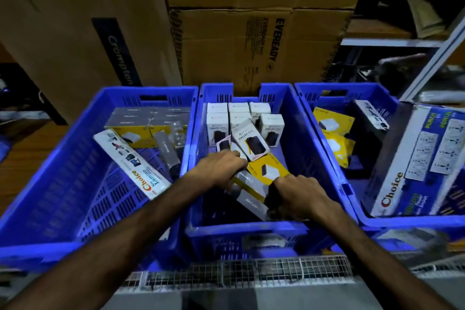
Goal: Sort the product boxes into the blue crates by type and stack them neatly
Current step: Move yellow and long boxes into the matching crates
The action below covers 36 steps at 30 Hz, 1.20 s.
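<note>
Three blue crates stand side by side: left crate (63, 184), middle crate (302, 138), right crate (362, 221). Both my hands reach into the middle crate. My left hand (219, 168) grips the upper end of a yellow and grey box (266, 171). My right hand (299, 196) curls round a dark item beside that box; its fingers are hidden. White Halley 20K boxes (219, 123) stand in rows at the far end, and one white Halley box (249, 141) lies tilted on top. A grey box (251, 202) lies under my hands.
The left crate holds a long white Choice box (130, 163), yellow and grey boxes (130, 121) and a grey box (166, 151). The right crate holds yellow boxes (332, 131) and a big Choice power-strip box (412, 158). Brown cartons (251, 40) stand behind. A wire mesh shelf edge (251, 274) runs in front.
</note>
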{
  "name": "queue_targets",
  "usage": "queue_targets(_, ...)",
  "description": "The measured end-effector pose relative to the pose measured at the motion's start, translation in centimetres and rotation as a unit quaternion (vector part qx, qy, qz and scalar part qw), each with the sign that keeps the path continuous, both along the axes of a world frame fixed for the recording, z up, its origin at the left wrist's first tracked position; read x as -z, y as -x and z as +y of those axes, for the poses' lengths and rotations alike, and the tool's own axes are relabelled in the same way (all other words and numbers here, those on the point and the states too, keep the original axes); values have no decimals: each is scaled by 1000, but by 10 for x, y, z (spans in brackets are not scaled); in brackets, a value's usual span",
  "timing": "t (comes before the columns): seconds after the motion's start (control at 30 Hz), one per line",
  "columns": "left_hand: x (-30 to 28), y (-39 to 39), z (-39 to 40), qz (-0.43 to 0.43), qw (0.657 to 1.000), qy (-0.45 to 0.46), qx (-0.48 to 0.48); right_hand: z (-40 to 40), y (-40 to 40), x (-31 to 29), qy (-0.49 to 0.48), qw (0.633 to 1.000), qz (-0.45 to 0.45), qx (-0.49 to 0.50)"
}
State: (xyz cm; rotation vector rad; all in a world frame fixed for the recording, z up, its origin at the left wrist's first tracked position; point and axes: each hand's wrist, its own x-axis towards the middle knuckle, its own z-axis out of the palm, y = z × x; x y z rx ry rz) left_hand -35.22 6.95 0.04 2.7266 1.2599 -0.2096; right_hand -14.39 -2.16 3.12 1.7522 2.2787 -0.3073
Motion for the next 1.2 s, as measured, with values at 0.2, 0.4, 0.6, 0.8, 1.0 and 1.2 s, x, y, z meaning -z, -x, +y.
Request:
queue_targets(0.2,0,-3,8,36,998,-37,21,7,7,8,82,996,-32,-14)
queue_targets(0.4,2,3,15,-14,1000,3,18,6,12,17,33,999,-29,12)
queue_targets(0.6,-19,19,32,-127,990,61,-29,12,-22,1,78,977,189,68)
queue_targets(0.8,-59,57,29,-454,865,170,-133,4,-42,-44,18,851,509,130)
queue_targets(1.0,-55,101,-8,-672,621,316,-250,-1,-12,-38,28,719,666,195)
queue_targets(1.2,-44,170,-63,-740,515,261,-346,3,56,-25,99,653,721,212)
